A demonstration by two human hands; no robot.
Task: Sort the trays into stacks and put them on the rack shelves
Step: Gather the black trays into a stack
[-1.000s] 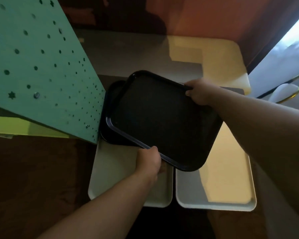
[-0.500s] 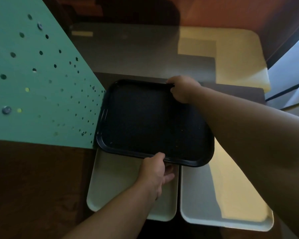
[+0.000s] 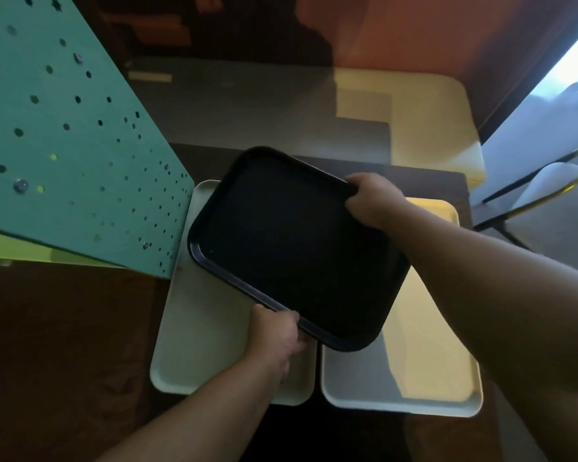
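A black tray [image 3: 291, 248] hangs tilted over two pale trays. My left hand [image 3: 276, 335] grips its near edge. My right hand [image 3: 371, 201] grips its far right corner. Under it lie a white tray [image 3: 201, 341] on the left and a second white tray [image 3: 414, 368] on the right, side by side on a dark surface. The black tray hides the far parts of both.
A teal perforated panel [image 3: 67, 155] of the rack rises close on the left, touching the left white tray's edge. A pale table [image 3: 281, 108] lies beyond. A chair frame [image 3: 531, 195] stands at the right by a bright window.
The black tray, flat over the left side half a second ago, has been lifted and turned to the right in both hands. No other black tray shows beneath it now.
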